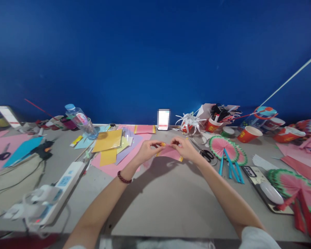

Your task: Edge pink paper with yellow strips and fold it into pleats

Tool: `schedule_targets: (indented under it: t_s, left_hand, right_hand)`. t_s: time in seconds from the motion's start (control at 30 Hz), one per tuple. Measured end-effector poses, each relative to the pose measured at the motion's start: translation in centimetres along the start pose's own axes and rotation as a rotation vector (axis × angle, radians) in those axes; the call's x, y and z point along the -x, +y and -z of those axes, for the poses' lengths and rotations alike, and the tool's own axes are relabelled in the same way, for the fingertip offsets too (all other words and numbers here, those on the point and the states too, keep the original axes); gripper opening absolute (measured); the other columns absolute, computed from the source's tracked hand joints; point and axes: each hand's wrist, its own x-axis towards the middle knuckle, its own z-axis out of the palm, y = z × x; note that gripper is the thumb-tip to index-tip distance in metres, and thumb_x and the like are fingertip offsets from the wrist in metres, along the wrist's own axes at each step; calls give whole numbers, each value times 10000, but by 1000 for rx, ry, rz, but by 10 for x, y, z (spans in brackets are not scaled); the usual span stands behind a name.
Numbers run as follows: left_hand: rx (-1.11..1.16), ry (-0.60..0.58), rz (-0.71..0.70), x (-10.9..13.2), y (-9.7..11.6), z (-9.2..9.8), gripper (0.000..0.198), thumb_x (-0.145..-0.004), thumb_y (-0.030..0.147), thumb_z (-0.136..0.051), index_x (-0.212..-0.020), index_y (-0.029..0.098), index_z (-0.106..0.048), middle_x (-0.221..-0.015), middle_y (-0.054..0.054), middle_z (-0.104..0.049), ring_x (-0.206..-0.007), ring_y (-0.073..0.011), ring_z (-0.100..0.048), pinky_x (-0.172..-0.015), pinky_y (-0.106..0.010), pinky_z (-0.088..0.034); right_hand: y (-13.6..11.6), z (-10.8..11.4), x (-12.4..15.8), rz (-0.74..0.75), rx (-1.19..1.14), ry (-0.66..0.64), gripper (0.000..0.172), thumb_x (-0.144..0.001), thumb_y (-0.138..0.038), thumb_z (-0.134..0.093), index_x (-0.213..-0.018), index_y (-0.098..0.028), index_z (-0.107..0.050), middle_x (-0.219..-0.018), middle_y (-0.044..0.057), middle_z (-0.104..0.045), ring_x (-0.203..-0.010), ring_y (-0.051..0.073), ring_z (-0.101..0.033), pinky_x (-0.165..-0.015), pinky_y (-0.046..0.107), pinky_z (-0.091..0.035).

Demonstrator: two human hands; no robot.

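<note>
A small sheet of pink paper [171, 154] with yellow edges is raised above the grey table, stretched between my two hands. My left hand [149, 151], with a dark red bead bracelet [124, 177] on its wrist, pinches the sheet's upper left part between thumb and fingers. Its upper right part is pinched by my right hand [183, 148]. Behind them lies a similar pink piece with yellow ends [145, 129]. A pair of black-handled scissors [206, 155] rests just right of my right hand.
Yellow sheets [107, 140] and a tilted plastic bottle [82, 121] are left, with a power strip [64, 186] nearer. Right are watermelon-coloured paper fans [224, 147], paper cups [249, 134] and a phone [257, 185] under a white mouse-shaped object. Another phone [163, 119] stands against the blue wall.
</note>
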Motion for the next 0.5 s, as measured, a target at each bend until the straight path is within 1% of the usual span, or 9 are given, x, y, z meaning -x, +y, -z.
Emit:
schedule_targets:
  t_s: [0.13,0.3,0.37,0.5]
  left_hand:
    - [-69,60,-140,3,2,-3,201,-785,365,-660,-816,179,-730,-841,-55,-727,-770,-169,-646,-707,-280,-520]
    - [-127,118,-262,11,11,-9,164,-851,298,-592,-873,185,-707,-869,-54,-706,-784,-154,-631,-714,-282,-518]
    - [-202,153,-323,15,16,-11,167,-874,285,-564,-893,188,-699,-863,-51,-700,-782,-149,-627,-713,-284,-515]
    - [-403,212,-493,20,25,-13,149,-882,271,-556,-893,195,-683,-809,-37,-693,-736,-143,-619,-684,-288,-507]
  right_hand:
    - [0,-1,0,11,-48,3,139,-842,-271,-538,-730,-190,-550,-723,7,-586,-687,145,-517,-619,249,-371]
    - [-4,-4,1,41,-87,-1,126,-856,-280,-517,-770,-194,-545,-753,12,-583,-716,149,-527,-673,266,-398]
    - [-5,-6,2,78,-101,6,113,-861,-264,-498,-784,-196,-545,-761,14,-584,-726,151,-534,-696,273,-410]
    - [-7,-11,3,135,-134,29,115,-875,-271,-477,-817,-203,-549,-786,28,-603,-765,165,-549,-741,296,-432]
